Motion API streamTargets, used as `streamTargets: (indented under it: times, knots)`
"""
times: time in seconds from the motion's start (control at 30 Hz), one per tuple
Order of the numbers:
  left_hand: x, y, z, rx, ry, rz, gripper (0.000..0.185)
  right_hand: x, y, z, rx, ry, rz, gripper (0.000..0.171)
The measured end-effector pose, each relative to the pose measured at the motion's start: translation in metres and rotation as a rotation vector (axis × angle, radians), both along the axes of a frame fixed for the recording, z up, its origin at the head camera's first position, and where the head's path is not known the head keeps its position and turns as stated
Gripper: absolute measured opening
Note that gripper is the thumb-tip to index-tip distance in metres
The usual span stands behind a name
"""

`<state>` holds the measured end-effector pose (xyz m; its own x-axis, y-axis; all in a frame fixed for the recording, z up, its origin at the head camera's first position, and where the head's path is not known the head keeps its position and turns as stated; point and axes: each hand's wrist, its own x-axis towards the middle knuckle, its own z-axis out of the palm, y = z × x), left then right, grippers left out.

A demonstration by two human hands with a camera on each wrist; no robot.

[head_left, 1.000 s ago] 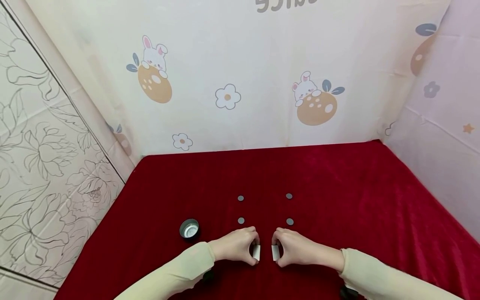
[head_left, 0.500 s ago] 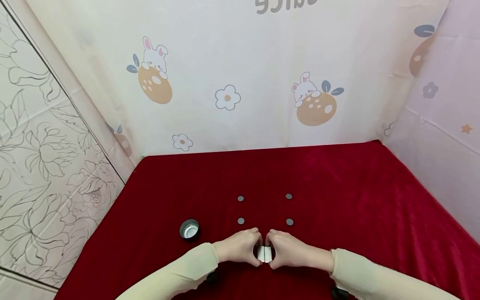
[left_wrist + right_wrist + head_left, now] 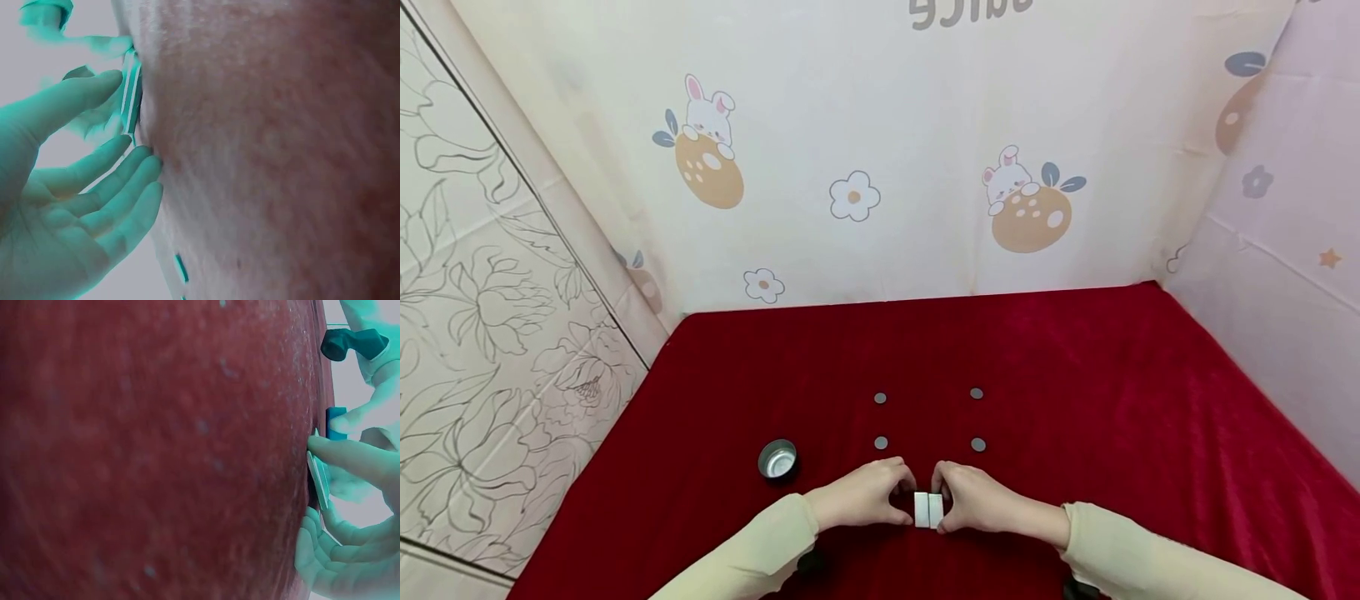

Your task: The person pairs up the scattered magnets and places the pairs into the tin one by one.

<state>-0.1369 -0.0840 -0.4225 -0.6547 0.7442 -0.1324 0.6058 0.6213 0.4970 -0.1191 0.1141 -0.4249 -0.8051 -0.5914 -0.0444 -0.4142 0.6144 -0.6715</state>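
Two small white rectangular blocks, a left one (image 3: 921, 509) and a right one (image 3: 936, 511), stand side by side on the red cloth. My left hand (image 3: 865, 493) is just left of them, fingers and thumb parted, with a gap to the left block. In the left wrist view that hand's fingers (image 3: 119, 206) are loosely extended. My right hand (image 3: 977, 498) pinches the right block, thumb at its near end and a finger at its far end. The right wrist view shows its thumb (image 3: 340, 456) against the block's end.
Several flat grey discs lie beyond the hands, including a near-left disc (image 3: 881, 442) and a near-right disc (image 3: 978, 445). A small round metal tin (image 3: 777, 460) stands to the left. Red cloth (image 3: 1075, 375) covers the table, with a patterned curtain (image 3: 865, 100) behind.
Both hands brought the blocks inward until they stood side by side. Since then my left hand has let go of the left block and drawn slightly left; the right hand keeps its hold.
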Motion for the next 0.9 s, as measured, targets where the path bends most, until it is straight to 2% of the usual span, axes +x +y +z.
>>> streamTargets:
  times: [0.3,0.57,0.77,0.9]
  knots:
    - [0.002,-0.021,0.006,0.047,-0.049,0.062,0.029,0.000,0.002,-0.002,-0.092,-0.073,-0.005,0.034]
    - [0.007,-0.047,0.013,0.133,-0.028,0.123,0.028,-0.002,0.003,-0.004,-0.215,-0.179,0.007,0.028]
    - [0.011,-0.071,0.017,0.198,-0.023,0.197,0.030,-0.002,0.004,-0.003,-0.255,-0.260,0.016,0.020]
    - [0.013,-0.090,0.018,0.221,0.002,0.267,0.032,-0.003,0.004,-0.005,-0.267,-0.277,0.028,0.010]
